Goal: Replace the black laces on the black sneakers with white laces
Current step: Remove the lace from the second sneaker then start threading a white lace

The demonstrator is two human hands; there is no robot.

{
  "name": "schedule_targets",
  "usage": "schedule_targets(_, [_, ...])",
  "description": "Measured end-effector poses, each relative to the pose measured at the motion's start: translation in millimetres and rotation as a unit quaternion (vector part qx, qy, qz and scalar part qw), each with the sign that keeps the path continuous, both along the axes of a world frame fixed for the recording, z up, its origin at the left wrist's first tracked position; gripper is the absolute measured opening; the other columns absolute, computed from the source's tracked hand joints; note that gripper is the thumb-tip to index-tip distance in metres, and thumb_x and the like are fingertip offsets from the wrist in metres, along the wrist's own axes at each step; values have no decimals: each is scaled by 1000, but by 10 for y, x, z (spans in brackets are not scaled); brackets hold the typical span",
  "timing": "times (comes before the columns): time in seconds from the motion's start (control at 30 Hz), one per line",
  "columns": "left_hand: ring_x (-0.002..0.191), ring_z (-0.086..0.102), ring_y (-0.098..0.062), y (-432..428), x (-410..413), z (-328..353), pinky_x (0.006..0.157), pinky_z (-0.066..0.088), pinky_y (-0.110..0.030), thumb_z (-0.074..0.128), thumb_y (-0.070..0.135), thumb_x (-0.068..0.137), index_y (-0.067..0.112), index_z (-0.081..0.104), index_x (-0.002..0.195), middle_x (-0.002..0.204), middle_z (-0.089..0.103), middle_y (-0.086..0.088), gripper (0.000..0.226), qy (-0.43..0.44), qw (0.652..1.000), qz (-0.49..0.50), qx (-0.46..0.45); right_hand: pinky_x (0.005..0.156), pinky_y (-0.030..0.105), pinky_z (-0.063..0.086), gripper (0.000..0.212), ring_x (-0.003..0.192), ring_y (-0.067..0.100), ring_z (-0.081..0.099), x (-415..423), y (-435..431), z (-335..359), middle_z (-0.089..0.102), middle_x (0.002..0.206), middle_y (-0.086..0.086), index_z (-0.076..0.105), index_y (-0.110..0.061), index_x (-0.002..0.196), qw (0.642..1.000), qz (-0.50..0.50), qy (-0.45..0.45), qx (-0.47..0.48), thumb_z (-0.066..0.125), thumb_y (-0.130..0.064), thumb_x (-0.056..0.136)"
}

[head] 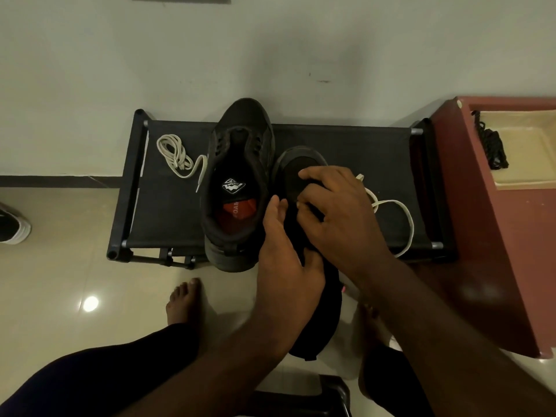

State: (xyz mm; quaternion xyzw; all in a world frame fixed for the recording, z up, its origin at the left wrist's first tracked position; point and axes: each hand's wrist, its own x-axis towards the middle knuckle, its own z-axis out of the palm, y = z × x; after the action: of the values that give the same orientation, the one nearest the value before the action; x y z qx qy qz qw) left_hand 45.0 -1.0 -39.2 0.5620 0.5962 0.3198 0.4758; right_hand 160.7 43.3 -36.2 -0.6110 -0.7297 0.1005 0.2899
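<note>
Two black sneakers sit on a low black rack [168, 212]. The left sneaker [237, 164] has no lace and shows its insole. My left hand [285, 260] holds the right sneaker [298, 170] at its side, thumb up. My right hand [337, 212] rests over its tongue with fingers curled at the eyelets, where a white lace [403, 212] trails out to the right. A second white lace [177, 158] lies bundled on the rack's left part. Black laces [493, 145] lie in a cream tray on the right.
A reddish-brown cabinet [511, 266] holding the cream tray [529, 164] stands right of the rack. My bare feet [183, 305] are on the glossy tiled floor below the rack. Another shoe [12, 227] shows at the left edge. A black stool [301, 398] is beneath me.
</note>
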Motion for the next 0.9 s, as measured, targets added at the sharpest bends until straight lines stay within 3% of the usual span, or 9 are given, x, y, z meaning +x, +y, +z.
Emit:
schedule_targets(0.1, [124,34,23,1,-21,75,97,26,4,59,20,93,14,21,154,144,43,10,72,-7,999,-28,17,89,51,48,9,111,23,58,-100,11,86,69,111,2,75,-13,92,998,38,53,17,67,-15,88])
schedule_targets(0.17, [123,45,-2,36,-6,155,104,31,-10,41,39,101,10,40,139,128,53,-5,47,110,992,-68,2,93,50,47,9,110,21,59,-292,-27,219,70,105,0,74,-13,96,991,69,115,15,67,-15,90])
schedule_targets(0.23, [114,55,-21,5,20,221,105,42,-28,25,23,109,-1,46,126,114,57,-17,36,315,947,-54,-6,96,47,48,10,108,17,60,-479,-77,361,71,100,0,73,-12,99,981,90,173,22,68,-13,91])
schedule_targets(0.27, [115,57,-28,-5,47,222,105,46,-35,21,6,108,-7,44,127,115,58,-24,32,322,946,-47,-6,97,44,48,11,107,16,60,-511,-89,397,71,100,0,74,-11,100,977,94,189,34,68,-13,91])
schedule_targets(0.33, [127,50,-29,-86,-26,168,111,36,-46,15,14,107,-6,40,134,130,54,-21,42,80,995,-38,38,100,39,47,18,108,13,60,-413,-69,417,72,105,0,74,-10,106,977,64,199,39,66,-18,92])
schedule_targets(0.43, [132,45,-1,13,36,84,109,40,-26,52,14,99,18,45,139,137,54,10,41,3,997,-33,74,99,32,47,21,106,6,58,-10,-5,364,67,110,-9,71,-16,114,983,-88,160,-35,60,-22,97])
schedule_targets(0.57, [116,50,11,117,62,103,96,37,-5,50,18,102,29,58,115,118,59,17,20,4,995,26,98,70,7,44,26,89,-1,59,303,-107,326,63,107,-12,59,-31,111,943,-186,163,-221,64,-17,89])
schedule_targets(0.73, [90,58,19,241,7,218,75,41,0,44,18,104,27,65,105,87,62,24,22,-22,996,44,70,92,20,43,69,122,7,45,176,-253,274,46,136,-9,42,-28,144,939,-101,141,-298,71,-29,81])
schedule_targets(0.9, [103,64,5,287,-10,288,92,49,-14,44,19,103,20,68,110,100,71,12,25,-34,996,37,72,104,47,44,65,127,18,42,103,-186,153,44,136,-3,49,-20,140,955,-105,105,-256,72,-33,80])
